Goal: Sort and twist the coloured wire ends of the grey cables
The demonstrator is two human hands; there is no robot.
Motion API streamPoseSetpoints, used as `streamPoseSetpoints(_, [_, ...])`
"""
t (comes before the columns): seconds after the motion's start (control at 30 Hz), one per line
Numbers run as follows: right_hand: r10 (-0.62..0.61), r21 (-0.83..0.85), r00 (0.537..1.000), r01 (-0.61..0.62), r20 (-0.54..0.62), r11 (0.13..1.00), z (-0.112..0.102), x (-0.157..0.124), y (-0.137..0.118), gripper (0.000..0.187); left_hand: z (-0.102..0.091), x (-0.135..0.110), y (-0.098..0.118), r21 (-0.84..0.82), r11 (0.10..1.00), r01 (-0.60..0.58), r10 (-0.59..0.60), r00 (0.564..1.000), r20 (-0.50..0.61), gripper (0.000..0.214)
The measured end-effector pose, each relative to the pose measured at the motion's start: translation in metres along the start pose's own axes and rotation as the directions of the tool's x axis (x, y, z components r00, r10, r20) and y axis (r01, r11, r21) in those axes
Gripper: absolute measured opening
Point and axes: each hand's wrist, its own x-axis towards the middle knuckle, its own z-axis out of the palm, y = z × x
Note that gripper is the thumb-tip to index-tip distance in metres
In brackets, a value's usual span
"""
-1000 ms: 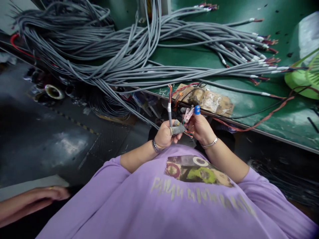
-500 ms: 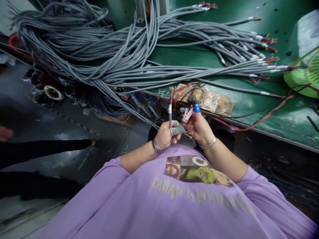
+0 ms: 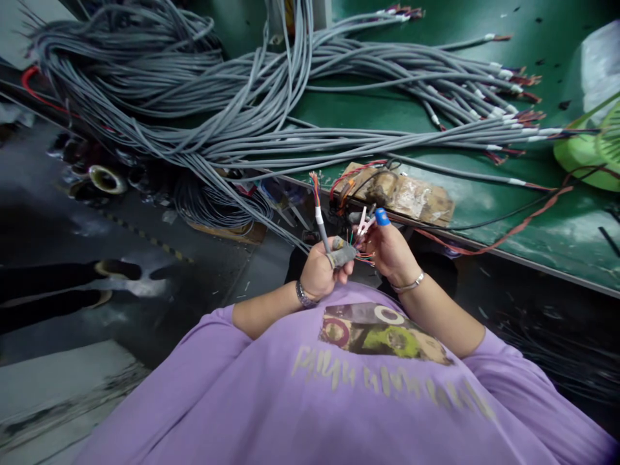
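My left hand (image 3: pixel 318 272) is closed around a grey cable (image 3: pixel 321 226), whose white-banded end points up and fans into thin coloured wires. Grey coverings wrap its thumb and a finger. More thin coloured wires (image 3: pixel 365 258) stick out from that pinch towards the right. My right hand (image 3: pixel 391 257), with a blue cover on the thumb, grips a small pale pink two-armed tool (image 3: pixel 363 223) like a clip or snips. The arms stand apart in a V. The tool's lower part is hidden by the fingers, close to the thin wires.
Many grey cables (image 3: pixel 242 142) with stripped ends lie across the green table (image 3: pixel 484 219). A stained wooden block (image 3: pixel 411 194) sits at its near edge, with a green fan (image 3: pixel 591 145) at right. Black coils (image 3: pixel 217 206) rest below. Another person's legs (image 3: pixel 53 287) are at left.
The cable's upper end has tilted left in my left hand. The pink tool's arms have spread apart. At left, the other person's legs have shifted and their hand has left the view.
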Motion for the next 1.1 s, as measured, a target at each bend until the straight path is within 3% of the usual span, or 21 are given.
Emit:
streamPoseSetpoints(0.2, [0.088, 0.081, 0.996, -0.087, -0.017, 0.993, 0.003, 0.007, 0.000, 0.050, 0.004, 0.005, 0.000, -0.050, 0.999, 0.022, -0.022, 1.000, -0.011, 0.043])
streamPoseSetpoints(0.4, [0.078, 0.164, 0.996, -0.068, -0.053, 0.984, 0.005, 0.012, 0.001, 0.046, 0.003, 0.007, -0.005, -0.048, 0.998, 0.031, -0.031, 1.000, -0.002, 0.043])
streamPoseSetpoints(0.83, [0.102, 0.126, 0.992, -0.111, 0.075, 0.986, -0.004, 0.004, -0.003, 0.060, -0.002, -0.004, -0.005, 0.002, 1.000, -0.001, 0.001, 1.000, 0.023, 0.030])
streamPoseSetpoints(1.1, [0.038, 0.065, 0.998, -0.042, 0.057, 0.997, -0.005, 0.000, -0.004, 0.046, 0.003, -0.002, -0.001, -0.037, 0.998, -0.049, 0.047, 0.998, -0.041, 0.032])
